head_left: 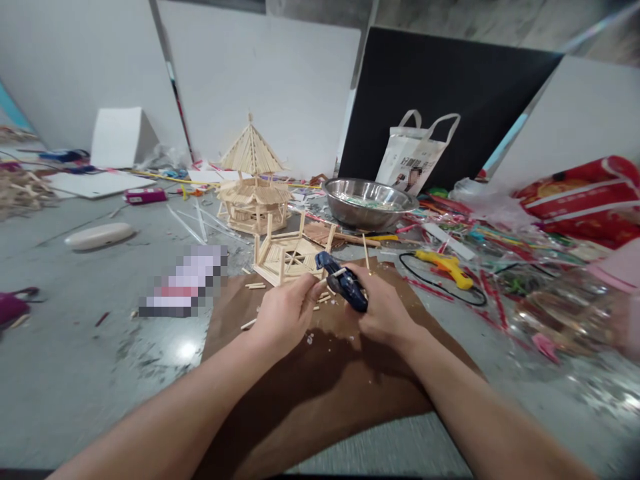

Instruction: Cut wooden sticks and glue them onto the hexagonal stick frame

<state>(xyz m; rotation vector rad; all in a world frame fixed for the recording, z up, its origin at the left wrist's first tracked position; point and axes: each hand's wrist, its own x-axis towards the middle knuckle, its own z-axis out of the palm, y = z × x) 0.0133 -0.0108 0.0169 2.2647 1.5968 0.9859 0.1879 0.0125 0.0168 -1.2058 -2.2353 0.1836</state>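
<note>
My right hand (383, 308) grips a dark blue glue gun (343, 280), its nozzle pointing up and left. My left hand (285, 310) pinches a thin wooden stick (334, 275) held against the gun's nozzle. Both hands hover over a brown cardboard sheet (320, 387) strewn with short sticks (255, 285). Just beyond the hands stands a small open stick frame (287, 253), and behind it a finished stick pavilion (253, 180) with a pointed roof.
A steel bowl (367, 200) sits right of the pavilion, with a paper bag (415, 153) behind it. A yellow glue gun (447, 267) and its black cord lie amid coloured straws and plastic bags at the right. A white oval object (99, 235) lies left.
</note>
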